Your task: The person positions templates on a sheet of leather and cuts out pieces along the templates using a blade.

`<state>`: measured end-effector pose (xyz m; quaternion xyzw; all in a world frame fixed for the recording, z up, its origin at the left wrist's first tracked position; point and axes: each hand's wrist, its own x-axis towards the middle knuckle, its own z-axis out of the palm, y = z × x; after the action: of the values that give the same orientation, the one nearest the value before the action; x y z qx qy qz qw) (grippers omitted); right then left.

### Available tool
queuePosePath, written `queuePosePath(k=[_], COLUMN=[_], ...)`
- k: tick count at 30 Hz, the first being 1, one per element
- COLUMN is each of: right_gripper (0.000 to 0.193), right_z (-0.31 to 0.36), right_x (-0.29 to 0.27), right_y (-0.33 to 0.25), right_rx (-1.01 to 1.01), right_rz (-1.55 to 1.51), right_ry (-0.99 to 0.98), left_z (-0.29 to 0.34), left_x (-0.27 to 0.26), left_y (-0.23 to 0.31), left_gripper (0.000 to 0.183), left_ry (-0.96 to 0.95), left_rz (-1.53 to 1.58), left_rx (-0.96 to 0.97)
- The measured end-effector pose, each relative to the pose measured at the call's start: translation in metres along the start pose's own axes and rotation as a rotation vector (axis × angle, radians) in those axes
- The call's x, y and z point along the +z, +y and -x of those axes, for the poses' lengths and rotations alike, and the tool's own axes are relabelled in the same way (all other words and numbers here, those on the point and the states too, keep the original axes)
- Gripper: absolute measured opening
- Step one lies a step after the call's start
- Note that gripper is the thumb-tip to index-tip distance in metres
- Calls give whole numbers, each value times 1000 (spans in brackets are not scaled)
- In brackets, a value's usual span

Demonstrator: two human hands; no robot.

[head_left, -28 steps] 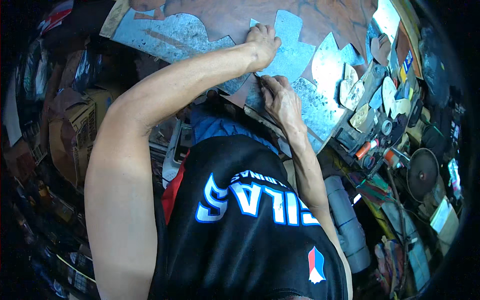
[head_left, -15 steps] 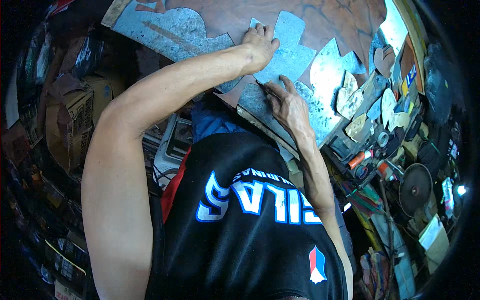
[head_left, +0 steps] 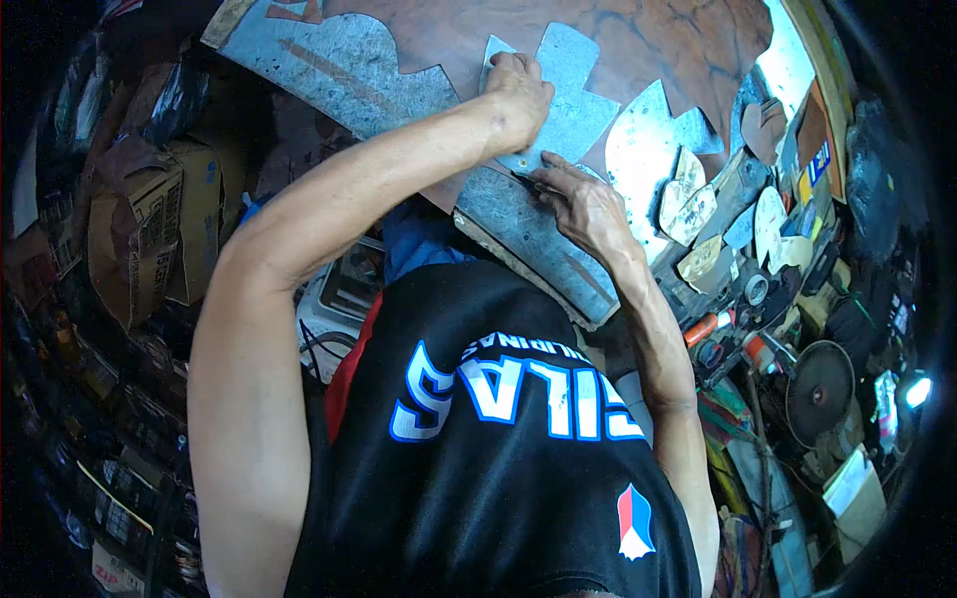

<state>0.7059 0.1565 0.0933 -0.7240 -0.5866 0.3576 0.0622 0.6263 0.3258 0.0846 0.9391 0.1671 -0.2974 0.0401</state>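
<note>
A flat grey pattern piece (head_left: pixel 576 100) with a stepped, lobed outline lies on a large reddish-brown sheet of leather-like material (head_left: pixel 658 40). My left hand (head_left: pixel 518 105) presses down on its left part, fingers curled and close together. At the piece's near edge, my right hand (head_left: pixel 583 199) is closed around a thin dark pointed tool (head_left: pixel 522 177); its tip points left, and most of it is hidden by the fingers. Whether this is a knife or an awl I cannot tell. Beneath lies a worn grey metal-like work surface (head_left: pixel 518 224), bare near my body.
Loose pale cut pieces (head_left: pixel 688 204) crowd the table's right side. Beyond them are an orange-and-white container (head_left: pixel 708 329), a round tape roll (head_left: pixel 756 290) and a dark round fan-like disc (head_left: pixel 820 394). Cardboard boxes (head_left: pixel 140 234) stand at left. A white plastic stool-like thing (head_left: pixel 344 299) is below the table.
The view has shifted slightly. My right hand's fingers have drawn closer together, and the dark tool tip now shows at the piece's near edge. My left hand stays on the pattern piece.
</note>
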Motion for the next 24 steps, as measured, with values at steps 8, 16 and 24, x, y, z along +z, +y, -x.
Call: queuePosePath(k=[8, 16, 24], right_gripper=[36, 39, 36], right_z=[4, -2, -14], right_x=[7, -20, -36], right_y=[15, 46, 58], right_rx=[-74, -197, -259], right_rz=[108, 61, 174], right_ry=[108, -32, -80], left_z=[-2, -3, -1], left_x=[19, 16, 19], left_y=[18, 22, 22], left_gripper=[103, 103, 102], left_ry=[124, 72, 98], left_rz=[6, 18, 50], left_rx=[-150, -162, -173])
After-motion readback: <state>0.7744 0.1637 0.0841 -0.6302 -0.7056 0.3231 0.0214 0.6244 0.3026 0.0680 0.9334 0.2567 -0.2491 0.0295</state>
